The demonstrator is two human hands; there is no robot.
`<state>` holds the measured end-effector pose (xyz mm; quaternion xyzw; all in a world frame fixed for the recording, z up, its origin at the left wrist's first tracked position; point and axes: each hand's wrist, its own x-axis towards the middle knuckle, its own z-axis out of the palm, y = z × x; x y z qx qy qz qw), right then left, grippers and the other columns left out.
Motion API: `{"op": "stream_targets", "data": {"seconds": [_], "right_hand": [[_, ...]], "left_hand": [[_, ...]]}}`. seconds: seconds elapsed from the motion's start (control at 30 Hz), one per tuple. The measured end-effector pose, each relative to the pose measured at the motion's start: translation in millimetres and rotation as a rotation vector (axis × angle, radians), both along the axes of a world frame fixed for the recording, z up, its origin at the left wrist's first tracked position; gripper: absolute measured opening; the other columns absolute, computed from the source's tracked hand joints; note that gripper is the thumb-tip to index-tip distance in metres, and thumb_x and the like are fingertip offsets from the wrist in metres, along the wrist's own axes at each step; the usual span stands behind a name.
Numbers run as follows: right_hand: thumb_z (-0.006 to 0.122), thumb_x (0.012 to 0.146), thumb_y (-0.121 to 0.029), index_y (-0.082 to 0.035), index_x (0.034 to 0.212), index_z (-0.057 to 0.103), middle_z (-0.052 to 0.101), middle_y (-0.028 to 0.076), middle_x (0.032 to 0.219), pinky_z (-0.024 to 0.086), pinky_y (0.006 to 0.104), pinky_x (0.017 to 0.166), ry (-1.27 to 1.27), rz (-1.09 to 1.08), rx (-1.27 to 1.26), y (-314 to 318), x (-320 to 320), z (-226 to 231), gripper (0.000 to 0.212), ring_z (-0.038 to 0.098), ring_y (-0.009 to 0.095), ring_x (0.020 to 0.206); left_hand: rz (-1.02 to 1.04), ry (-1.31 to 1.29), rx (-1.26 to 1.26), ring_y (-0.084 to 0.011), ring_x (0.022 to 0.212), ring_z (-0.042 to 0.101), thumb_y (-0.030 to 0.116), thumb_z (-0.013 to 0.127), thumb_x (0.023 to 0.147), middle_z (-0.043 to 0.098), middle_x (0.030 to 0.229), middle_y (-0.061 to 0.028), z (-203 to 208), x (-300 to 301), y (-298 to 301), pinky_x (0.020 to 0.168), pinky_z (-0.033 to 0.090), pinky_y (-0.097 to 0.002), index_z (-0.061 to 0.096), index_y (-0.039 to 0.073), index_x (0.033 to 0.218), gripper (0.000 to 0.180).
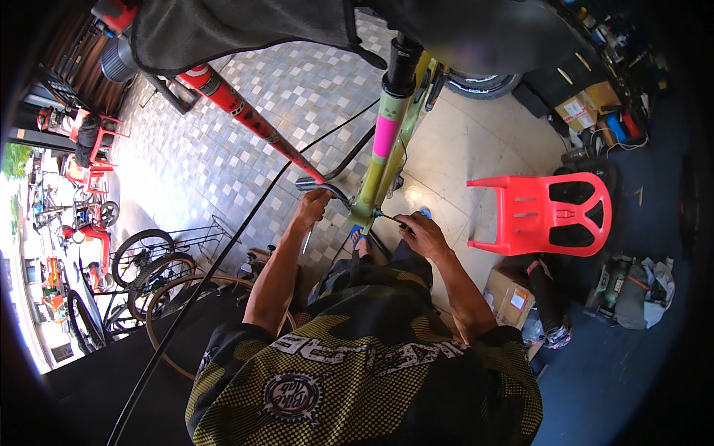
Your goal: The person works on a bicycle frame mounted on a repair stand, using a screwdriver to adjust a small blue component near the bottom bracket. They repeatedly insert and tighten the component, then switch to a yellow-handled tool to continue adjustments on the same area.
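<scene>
A yellow-green bicycle frame (367, 182) with a pink band stands upright in front of me. My left hand (316, 206) is closed beside the frame's lower end, next to a dark curved bar (338, 193). Below that hand a thin silver rod (306, 242) sticks out; the fingers hide how it is held. On the other side, my right hand (422, 236) pinches a thin rod-like tool (391, 218). Its far end meets a small blue-ringed fitting (378, 213) at the frame's lower end. Fingers cover the rest of this tool.
A red stand tube (249, 115) slants down toward the frame, below a dark cloth (238, 33). One black cable (223, 260) crosses at left, over parked bicycles (152, 260). A red plastic chair (539, 214) lies to the right, near a cardboard box (509, 293).
</scene>
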<state>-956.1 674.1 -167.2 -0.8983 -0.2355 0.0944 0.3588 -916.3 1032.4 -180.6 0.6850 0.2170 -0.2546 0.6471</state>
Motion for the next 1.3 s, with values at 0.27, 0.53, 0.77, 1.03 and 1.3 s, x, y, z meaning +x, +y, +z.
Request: {"op": "stream_targets", "data": {"seconds": [0.27, 0.53, 0.77, 1.03, 1.3], "right_hand": [[0.07, 0.089, -0.016, -0.017, 0.13, 0.063, 0.064, 0.011, 0.095, 0.053, 0.0427, 0.08, 0.12, -0.063, 0.059, 6, -3, 8, 0.042, 0.067, 0.031, 0.09], [0.069, 0.092, -0.021, -0.014, 0.128, 0.06, 0.069, 0.011, 0.1, 0.055, 0.0399, 0.077, 0.161, -0.041, 0.033, 11, -5, 10, 0.038, 0.069, 0.029, 0.092], [0.071, 0.091, -0.027, -0.013, 0.125, 0.058, 0.072, 0.012, 0.107, 0.057, 0.0408, 0.075, 0.089, -0.096, -0.085, 19, -8, 4, 0.039, 0.072, 0.032, 0.089], [0.072, 0.09, -0.029, -0.012, 0.118, 0.061, 0.072, 0.011, 0.094, 0.056, 0.0406, 0.071, 0.012, -0.106, -0.076, 22, -6, -2, 0.036, 0.072, 0.03, 0.083], [0.072, 0.09, -0.031, -0.012, 0.118, 0.062, 0.072, 0.012, 0.095, 0.056, 0.0414, 0.073, 0.06, -0.116, -0.071, 21, -6, -7, 0.036, 0.072, 0.03, 0.086]], "left_hand": [[0.002, -0.064, 0.015, -0.0034, 0.059, 0.035, 0.039, 0.061, 0.103, 0.041, 0.074, 0.0088, -12, -3, 0, 0.049, 0.028, -0.0236, 0.072, 0.01, 0.108, 0.032], [0.031, -0.089, -0.04, -0.0047, 0.052, 0.033, 0.038, 0.063, 0.102, 0.044, 0.065, 0.0073, -21, -2, 3, 0.047, 0.025, -0.0257, 0.074, 0.007, 0.108, 0.034], [0.029, -0.08, -0.031, -0.004, 0.056, 0.034, 0.037, 0.062, 0.103, 0.039, 0.069, 0.0084, -22, -1, 1, 0.048, 0.026, -0.0242, 0.073, 0.007, 0.109, 0.032], [0.015, -0.097, -0.023, -0.0059, 0.054, 0.037, 0.042, 0.061, 0.101, 0.042, 0.066, 0.0059, -32, 1, 5, 0.047, 0.028, -0.0265, 0.075, 0.008, 0.109, 0.037], [-0.012, -0.003, -0.031, -0.0075, 0.051, 0.036, 0.04, 0.063, 0.101, 0.04, 0.063, 0.0047, -33, 6, 7, 0.043, 0.028, -0.0281, 0.075, 0.007, 0.108, 0.036]]}}
